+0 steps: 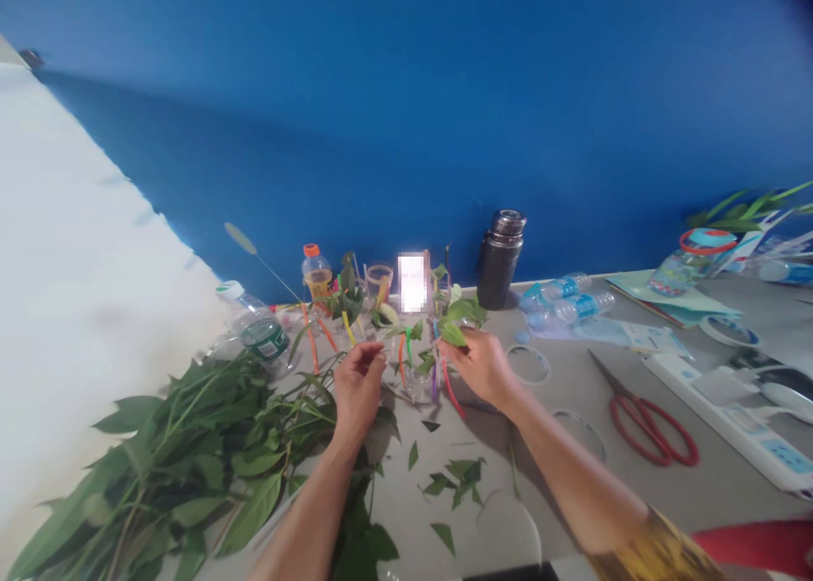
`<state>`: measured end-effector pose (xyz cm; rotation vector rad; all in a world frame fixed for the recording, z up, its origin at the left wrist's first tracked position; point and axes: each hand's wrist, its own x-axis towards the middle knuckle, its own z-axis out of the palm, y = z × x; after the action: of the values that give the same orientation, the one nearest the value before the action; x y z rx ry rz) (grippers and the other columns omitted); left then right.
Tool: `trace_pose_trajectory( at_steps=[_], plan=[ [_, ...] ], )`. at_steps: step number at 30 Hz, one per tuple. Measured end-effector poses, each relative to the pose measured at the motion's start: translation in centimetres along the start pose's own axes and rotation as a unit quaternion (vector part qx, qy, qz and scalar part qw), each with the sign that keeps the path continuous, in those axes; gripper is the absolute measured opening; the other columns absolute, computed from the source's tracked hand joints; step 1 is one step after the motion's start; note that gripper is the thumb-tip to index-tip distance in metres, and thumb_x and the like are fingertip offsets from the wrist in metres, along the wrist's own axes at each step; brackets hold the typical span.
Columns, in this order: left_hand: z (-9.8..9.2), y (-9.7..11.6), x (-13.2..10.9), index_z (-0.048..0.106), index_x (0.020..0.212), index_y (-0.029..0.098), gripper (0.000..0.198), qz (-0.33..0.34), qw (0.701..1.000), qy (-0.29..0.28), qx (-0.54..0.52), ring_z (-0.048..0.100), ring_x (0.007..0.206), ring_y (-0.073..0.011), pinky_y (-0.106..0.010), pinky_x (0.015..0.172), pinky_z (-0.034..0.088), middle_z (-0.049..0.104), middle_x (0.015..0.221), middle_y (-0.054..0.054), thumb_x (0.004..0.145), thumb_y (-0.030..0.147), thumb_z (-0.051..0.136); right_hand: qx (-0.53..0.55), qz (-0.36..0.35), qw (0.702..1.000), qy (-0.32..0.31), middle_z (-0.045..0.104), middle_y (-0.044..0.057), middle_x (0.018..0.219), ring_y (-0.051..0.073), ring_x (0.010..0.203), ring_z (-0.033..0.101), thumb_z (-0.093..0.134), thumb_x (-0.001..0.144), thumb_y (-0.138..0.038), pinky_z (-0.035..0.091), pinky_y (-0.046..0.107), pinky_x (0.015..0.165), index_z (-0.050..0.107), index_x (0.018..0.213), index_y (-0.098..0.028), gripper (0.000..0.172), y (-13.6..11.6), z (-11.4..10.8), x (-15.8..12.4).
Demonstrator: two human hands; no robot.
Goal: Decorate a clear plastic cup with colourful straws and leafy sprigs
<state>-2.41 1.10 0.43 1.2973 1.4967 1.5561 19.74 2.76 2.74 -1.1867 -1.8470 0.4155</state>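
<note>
Left hand (360, 386): fingers curled, cannot tell if pinching | Right hand (481, 366): pinching leafy sprig (458, 313) | Surface (724, 498), right: red-handled scissors (643, 412)

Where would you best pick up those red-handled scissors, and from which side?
Probably by the red loops, from the near right side: the scissors lie flat, loops angled toward the person and pointed blades facing away.

Leaves (196, 462) run off the bottom edge at eight o'clock. The central screen (412, 283) is blurred; whether the right hand (483, 367) holds anything is too small to tell.
</note>
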Motion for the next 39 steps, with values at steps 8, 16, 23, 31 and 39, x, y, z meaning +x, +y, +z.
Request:
trace_pose_trajectory(
  at_steps=[8,16,23,31,39],
  plan=[
    [0.0,-0.4,0.16,0.072,0.092,0.018,0.024,0.006,1.0,0.002,-0.012,0.059,0.064,-0.0153,-0.027,0.06,0.046,0.067,0.073,-0.002,0.074,0.034,0.068,-0.046,0.029,0.998,-0.031,0.059,0.001,0.061,0.015,0.057,0.047,0.057,0.094,-0.04,0.033,0.026,0.057,0.055,0.061,-0.021,0.038,0.3,0.1,-0.18],
    [-0.09,-0.2,0.14,0.072,0.091,0.018,0.023,0.02,1.0,0.004,0.0,0.059,0.064,-0.0157,-0.028,0.063,0.048,0.066,0.072,-0.002,0.075,0.034,0.067,-0.065,0.079,0.993,-0.066,0.068,0.003,0.067,0.017,0.062,0.056,0.06,0.092,-0.035,0.035,0.026,0.061,0.065,0.071,-0.021,0.026,-0.16,-0.09,-0.28],
    [-0.15,0.2,0.11,0.072,0.089,0.018,0.022,0.015,1.0,0.004,0.002,0.059,0.062,-0.0161,-0.029,0.062,0.048,0.066,0.07,-0.001,0.074,0.034,0.067,-0.073,0.078,0.991,-0.08,0.066,0.003,0.065,0.018,0.061,0.055,0.06,0.091,-0.033,0.036,0.026,0.061,0.066,0.07,-0.021,0.025,-0.04,-0.04,-0.42],
    [-0.21,-0.04,0.17,0.07,0.092,0.019,0.024,-0.005,1.0,-0.001,-0.012,0.06,0.065,-0.0164,-0.027,0.06,0.047,0.066,0.072,-0.001,0.074,0.035,0.068,-0.061,0.052,0.993,-0.087,0.074,0.004,0.072,0.02,0.067,0.063,0.059,0.09,-0.03,0.039,0.026,0.063,0.076,0.08,-0.023,0.021,0.01,-0.12,-0.53],
    [-0.31,0.18,0.15,0.071,0.091,0.018,0.024,-0.004,1.0,0.003,-0.013,0.06,0.063,-0.0156,-0.027,0.061,0.048,0.066,0.071,-0.001,0.074,0.034,0.069,-0.084,0.076,0.987,-0.113,0.069,0.002,0.064,0.017,0.058,0.056,0.06,0.092,-0.034,0.032,0.027,0.058,0.077,0.075,-0.022,0.027,-0.46,-0.51,-0.63]
  ],
)
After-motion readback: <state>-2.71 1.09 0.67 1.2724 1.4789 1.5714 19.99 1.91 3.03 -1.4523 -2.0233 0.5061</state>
